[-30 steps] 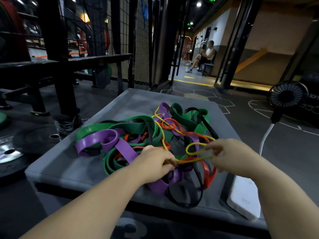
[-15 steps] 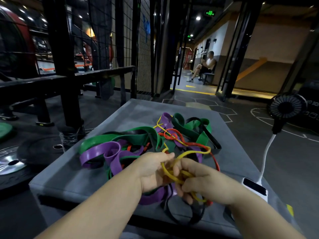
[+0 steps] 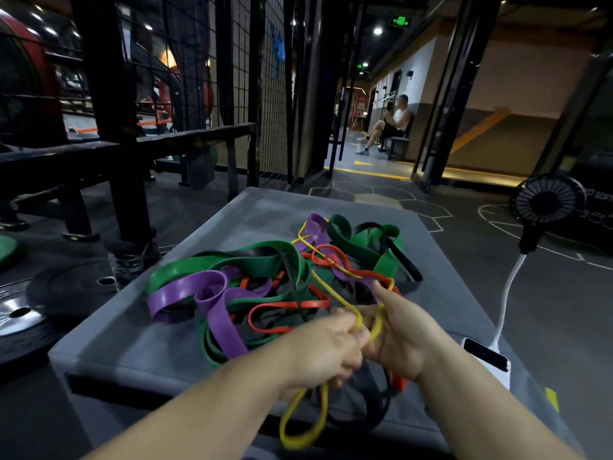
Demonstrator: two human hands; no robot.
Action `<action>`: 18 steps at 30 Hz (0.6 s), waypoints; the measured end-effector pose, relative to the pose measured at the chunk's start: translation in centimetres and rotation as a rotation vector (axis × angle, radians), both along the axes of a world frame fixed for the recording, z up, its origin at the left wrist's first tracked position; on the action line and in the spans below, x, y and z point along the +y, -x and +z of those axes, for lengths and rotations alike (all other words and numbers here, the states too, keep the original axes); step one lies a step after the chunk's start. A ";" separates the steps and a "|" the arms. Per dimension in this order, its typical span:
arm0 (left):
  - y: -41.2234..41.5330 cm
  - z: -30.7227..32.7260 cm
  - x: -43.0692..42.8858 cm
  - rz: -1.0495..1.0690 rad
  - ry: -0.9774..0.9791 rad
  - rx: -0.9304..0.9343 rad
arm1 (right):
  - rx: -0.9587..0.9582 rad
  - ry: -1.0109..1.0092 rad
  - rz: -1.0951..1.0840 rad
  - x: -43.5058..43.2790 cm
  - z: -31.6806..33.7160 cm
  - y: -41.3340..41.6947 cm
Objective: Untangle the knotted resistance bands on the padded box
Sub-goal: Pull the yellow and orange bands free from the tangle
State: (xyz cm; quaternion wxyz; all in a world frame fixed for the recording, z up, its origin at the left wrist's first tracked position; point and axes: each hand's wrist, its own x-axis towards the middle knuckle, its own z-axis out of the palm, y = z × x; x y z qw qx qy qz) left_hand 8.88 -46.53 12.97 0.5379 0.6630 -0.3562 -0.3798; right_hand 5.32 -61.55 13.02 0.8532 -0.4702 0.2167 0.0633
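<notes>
A tangle of resistance bands lies on the grey padded box (image 3: 109,346): wide green bands (image 3: 232,260), purple bands (image 3: 185,290), thin orange-red bands (image 3: 285,305), a black band (image 3: 409,275) and a thin yellow band (image 3: 300,426). My left hand (image 3: 323,350) grips the yellow band near the box's front edge, and a yellow loop hangs below it over the edge. My right hand (image 3: 398,330), touching the left, pinches the same yellow band, thumb raised toward the orange-red band. The band's far end runs back into the pile.
A white power bank (image 3: 487,358) with a white cable lies at the box's right edge, leading to a small black fan (image 3: 547,202) on the floor. Weight plates (image 3: 20,313) and a black rack (image 3: 109,127) stand left. A person sits on a bench in the far corridor.
My hands came together from apart and drew the yellow band toward me; a yellow loop now hangs below my left hand over the box's front edge.
</notes>
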 end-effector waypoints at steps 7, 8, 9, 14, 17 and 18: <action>0.3 -0.2 0.5 -0.191 -0.198 -0.172 | 0.013 -0.064 -0.212 -0.7 1.0 -0.2; -0.2 -0.3 0.4 -0.098 -0.219 -0.117 | 0.007 0.025 -0.198 -0.5 1.2 0.0; -0.8 -0.4 0.2 0.007 -0.207 -0.003 | 0.001 0.123 -0.167 -0.3 1.5 0.3; -4.0 0.1 -0.1 0.362 0.140 0.578 | 0.051 0.473 0.292 2.8 2.3 2.4; -4.6 0.5 0.3 0.378 0.188 0.751 | 0.060 0.618 0.525 4.2 1.6 2.8; -4.6 0.6 0.3 0.392 0.197 0.781 | 0.066 0.650 0.563 4.4 1.3 2.9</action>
